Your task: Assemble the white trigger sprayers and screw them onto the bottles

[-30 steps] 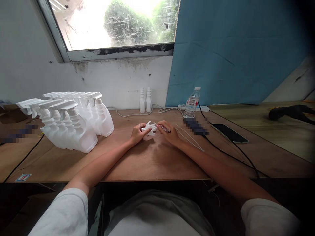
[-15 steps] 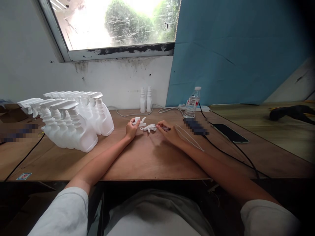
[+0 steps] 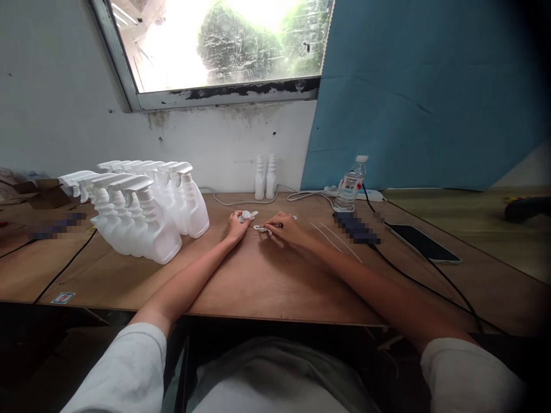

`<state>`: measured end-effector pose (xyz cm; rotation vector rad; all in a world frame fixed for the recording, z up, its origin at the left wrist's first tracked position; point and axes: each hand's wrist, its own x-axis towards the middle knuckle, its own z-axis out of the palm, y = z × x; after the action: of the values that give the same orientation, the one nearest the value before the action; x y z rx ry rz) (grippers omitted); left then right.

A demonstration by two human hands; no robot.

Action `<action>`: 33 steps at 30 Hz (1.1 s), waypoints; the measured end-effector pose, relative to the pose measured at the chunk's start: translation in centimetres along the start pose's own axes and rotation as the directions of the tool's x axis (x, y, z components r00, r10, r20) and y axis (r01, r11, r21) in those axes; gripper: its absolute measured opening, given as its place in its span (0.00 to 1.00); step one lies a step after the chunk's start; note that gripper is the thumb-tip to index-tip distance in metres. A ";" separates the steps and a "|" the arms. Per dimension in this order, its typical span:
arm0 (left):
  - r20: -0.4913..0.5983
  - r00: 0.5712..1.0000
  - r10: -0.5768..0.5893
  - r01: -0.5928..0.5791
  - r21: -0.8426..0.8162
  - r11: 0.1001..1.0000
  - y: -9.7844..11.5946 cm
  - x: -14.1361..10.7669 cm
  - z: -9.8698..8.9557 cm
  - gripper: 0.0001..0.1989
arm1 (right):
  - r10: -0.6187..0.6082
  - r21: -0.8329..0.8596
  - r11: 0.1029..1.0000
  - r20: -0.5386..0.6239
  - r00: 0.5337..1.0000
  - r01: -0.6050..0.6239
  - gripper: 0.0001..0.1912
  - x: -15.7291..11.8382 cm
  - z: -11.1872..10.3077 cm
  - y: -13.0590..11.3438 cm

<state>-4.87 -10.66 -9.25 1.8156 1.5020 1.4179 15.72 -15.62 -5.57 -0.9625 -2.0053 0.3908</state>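
My left hand is closed around a white spray trigger head, whose round collar now faces up. My right hand pinches a slim dark pen-like tool; its tip points left, toward the trigger head. Just under my right fingers lie small white plastic parts on the wooden table, partly hidden by the hand. Another small white piece shows behind that hand. Two thin white tubes lie to the right of it.
Rows of white spray bottles with trigger heads stand at left. Two slim white bottles stand by the wall. On the right are a clear water bottle, a phone, a blurred dark object and black cables.
The trigger head has turned in my left hand. My right hand has moved in over the small parts, with the tool's tip shifted left. The camera view has turned slightly left.
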 end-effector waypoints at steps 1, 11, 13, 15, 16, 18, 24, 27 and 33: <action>0.007 1.000 0.006 -0.007 0.021 1.000 0.1 -0.1 0.0 0.12 | 0.009 -0.014 1.000 0.008 1.000 -0.008 0.08 0.4 0.2 0.3; 0.179 0.973 0.149 -0.173 0.128 0.977 0.4 -0.8 0.4 0.16 | 0.211 -0.177 0.958 -0.104 0.972 -0.227 0.11 0.6 -3.3 3.5; 0.221 0.956 0.192 -0.224 0.130 0.966 0.4 -0.9 0.6 0.17 | 0.243 -0.176 0.949 -0.123 0.962 -0.262 0.13 0.3 -4.1 4.1; 0.264 0.935 0.235 -0.275 0.126 0.953 0.5 -1.1 0.7 0.20 | 0.260 -0.179 0.942 -0.142 0.955 -0.284 0.13 0.1 -4.6 4.5; 0.285 0.924 0.256 -0.300 0.123 0.946 0.5 -1.2 0.8 0.21 | 0.263 -0.182 0.940 -0.149 0.953 -0.288 0.13 0.0 -4.7 4.5; 0.324 0.899 0.294 -0.347 0.117 0.931 0.7 -1.3 0.8 0.23 | 0.256 -0.190 0.940 -0.155 0.954 -0.283 0.12 0.0 -4.8 4.5; 0.385 0.842 0.378 -0.443 0.095 0.891 1.1 -1.7 0.8 0.26 | 0.225 -0.267 0.918 -0.254 0.941 -0.292 0.13 -0.1 -5.2 4.0; 0.386 0.831 0.402 -0.467 0.090 0.880 1.1 -1.8 0.8 0.25 | 0.221 -0.317 0.890 -0.330 0.918 -0.328 0.14 -0.4 -5.7 3.9; 0.370 0.820 0.437 -0.505 0.109 0.856 1.5 -2.0 0.9 0.19 | 0.252 -0.279 0.890 -0.357 0.899 -0.360 0.18 -0.5 -5.8 3.5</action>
<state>-3.16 -12.76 -9.31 2.5436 1.0925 1.0885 22.33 -14.19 -4.50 -1.4757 -1.6553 0.0485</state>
